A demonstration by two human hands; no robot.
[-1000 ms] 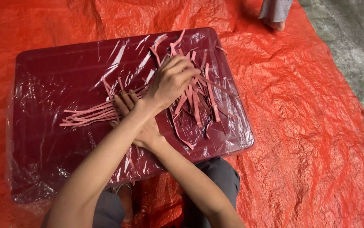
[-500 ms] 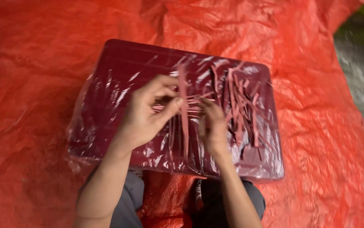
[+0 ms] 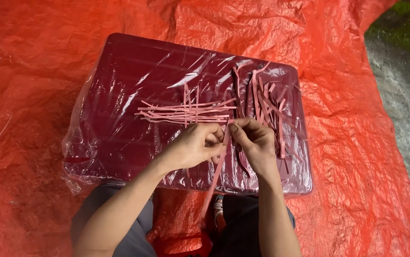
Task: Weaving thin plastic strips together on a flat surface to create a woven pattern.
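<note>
1. Together, the left hand (image 3: 196,145) and right hand (image 3: 254,138) pinch the upper end of one long pink strip (image 3: 216,176), fingers closed on it.
2. That strip is thin, flat and pale pink; it runs from the hands down toward the person's lap, leaning slightly left.
3. Just beyond the hands, a woven patch of strips (image 3: 188,112) lies mostly crosswise.
4. To the right, a loose pile of strips (image 3: 269,112) points mostly away.
5. Both rest on the maroon, plastic-wrapped worktop (image 3: 128,81), on an orange tarp (image 3: 33,71).

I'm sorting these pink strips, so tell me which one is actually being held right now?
The long strip pinched between both hands' fingers, trailing down off the board's near edge. All the others lie loose on the plastic-covered board.
</note>
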